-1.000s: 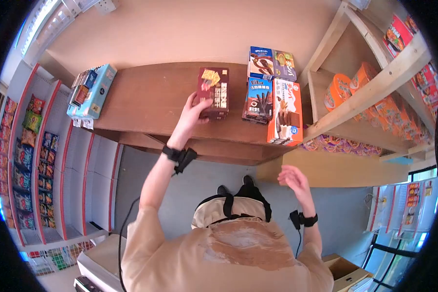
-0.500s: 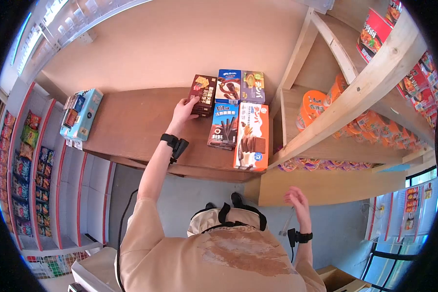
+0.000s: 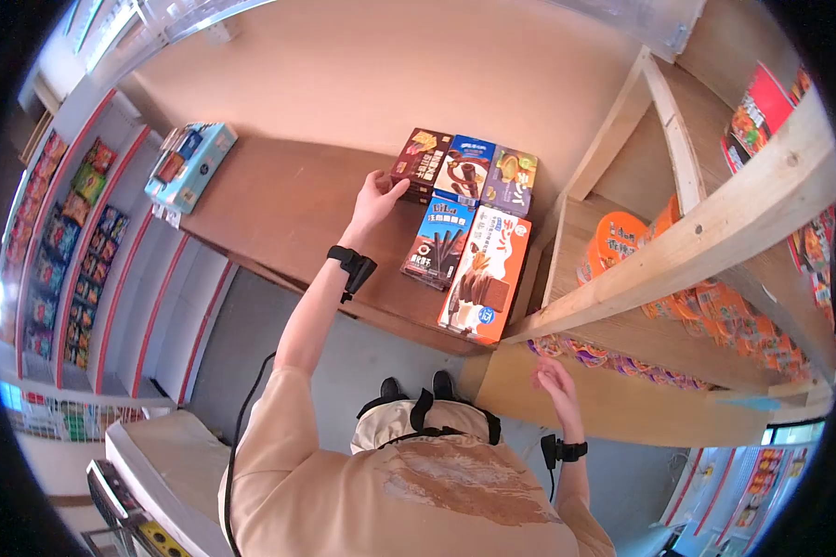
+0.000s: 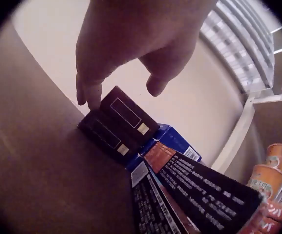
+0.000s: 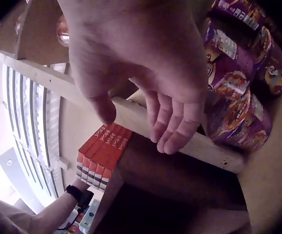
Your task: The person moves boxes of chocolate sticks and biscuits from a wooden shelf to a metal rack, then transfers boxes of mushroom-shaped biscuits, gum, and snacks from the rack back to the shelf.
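A maroon cracker box (image 3: 422, 151) lies on the brown shelf top (image 3: 297, 200), on another like it. My left hand (image 3: 378, 201) is at its near left corner. In the left wrist view, the fingers (image 4: 93, 92) reach down to the box's end while the thumb is spread apart from it. Beside it on the right are a blue biscuit box (image 3: 471, 167) and a purple box (image 3: 513, 176). Nearer me lie a blue wafer-stick box (image 3: 437, 239) and an orange-and-white box (image 3: 488, 274). My right hand (image 3: 559, 385) hangs loosely curled and holds nothing, beside the wooden rack.
A wooden rack (image 3: 622, 269) borders the shelf top on the right, with orange noodle tubs (image 3: 618, 243) and purple noodle cups (image 5: 238, 117). A light-blue carton (image 3: 192, 172) with small packs on it stands at the far left. Metal shelves of snack bags (image 3: 93, 181) stand farther left.
My left hand has slid the maroon box right, up against the blue biscuit box, and loosened from it. The head view has shifted and tilted. My right hand still hangs without a thing in it.
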Available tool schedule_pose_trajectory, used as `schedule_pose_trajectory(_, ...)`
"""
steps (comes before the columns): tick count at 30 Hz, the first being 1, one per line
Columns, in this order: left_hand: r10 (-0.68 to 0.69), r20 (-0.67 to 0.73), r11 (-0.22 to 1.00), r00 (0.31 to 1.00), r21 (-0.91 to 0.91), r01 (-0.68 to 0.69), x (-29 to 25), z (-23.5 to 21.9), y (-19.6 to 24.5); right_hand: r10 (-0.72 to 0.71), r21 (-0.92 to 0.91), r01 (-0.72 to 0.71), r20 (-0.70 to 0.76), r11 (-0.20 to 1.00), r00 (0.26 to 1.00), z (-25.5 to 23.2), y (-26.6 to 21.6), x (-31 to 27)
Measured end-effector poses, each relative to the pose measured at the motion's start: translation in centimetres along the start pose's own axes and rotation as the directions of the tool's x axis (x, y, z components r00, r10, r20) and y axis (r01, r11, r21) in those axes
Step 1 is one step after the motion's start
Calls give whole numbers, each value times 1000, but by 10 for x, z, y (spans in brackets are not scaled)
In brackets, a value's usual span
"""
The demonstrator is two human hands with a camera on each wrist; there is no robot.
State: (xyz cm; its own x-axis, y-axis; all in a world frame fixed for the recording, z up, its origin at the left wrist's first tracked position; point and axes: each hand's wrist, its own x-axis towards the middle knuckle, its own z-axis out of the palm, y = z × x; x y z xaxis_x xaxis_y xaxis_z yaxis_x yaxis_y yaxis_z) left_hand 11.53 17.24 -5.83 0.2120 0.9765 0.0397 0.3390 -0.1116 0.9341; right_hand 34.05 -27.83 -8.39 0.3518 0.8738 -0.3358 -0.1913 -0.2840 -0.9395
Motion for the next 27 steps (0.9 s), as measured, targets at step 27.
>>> schedule_pose_trajectory(27,-202,-103,904,974,362,226,-505,-42,-73,187,-700,169,402,694,896,-26,79,-27)
